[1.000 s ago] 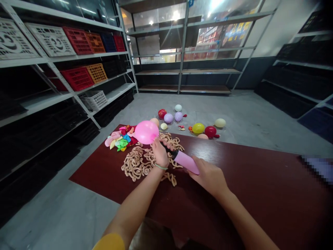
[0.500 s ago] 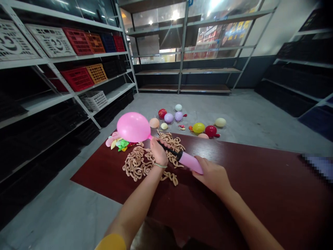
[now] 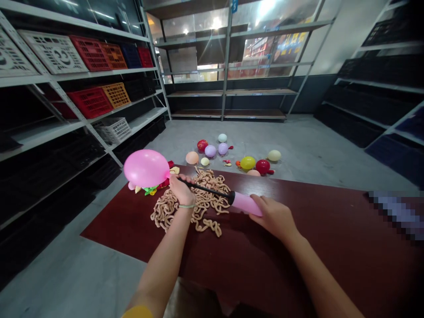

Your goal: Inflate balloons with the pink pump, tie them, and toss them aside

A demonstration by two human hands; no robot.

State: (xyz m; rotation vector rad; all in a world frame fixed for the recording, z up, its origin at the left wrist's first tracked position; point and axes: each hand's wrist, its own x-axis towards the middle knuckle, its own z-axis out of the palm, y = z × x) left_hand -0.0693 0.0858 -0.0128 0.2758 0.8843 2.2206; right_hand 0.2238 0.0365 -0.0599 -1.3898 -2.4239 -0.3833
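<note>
A pink balloon [image 3: 146, 168], blown up, sits on the front end of a hand pump [image 3: 245, 204] with a pink barrel and a black rod. My left hand [image 3: 181, 189] is closed around the balloon's neck and the pump's tip. The pump's barrel is gripped in my right hand [image 3: 273, 216], and a long stretch of black rod shows between the two hands. Below the rod, a tangle of tan, rope-like strands [image 3: 207, 183] lies on the dark red table [image 3: 291, 265]. Limp balloons [image 3: 150, 191] in several colours are partly hidden behind the pink balloon.
On the floor beyond the table lie several blown-up balloons, among them a yellow one [image 3: 247, 163] and a dark red one [image 3: 263, 166]. Shelving with plastic crates [image 3: 91, 102] stands at left, and another rack [image 3: 225, 92] at the back. A blurred, pixelated object [image 3: 397, 214] is at the table's right.
My left hand and the balloon have moved left, away from my right hand. More of the pump's black rod shows between the hands. The view has shifted slightly.
</note>
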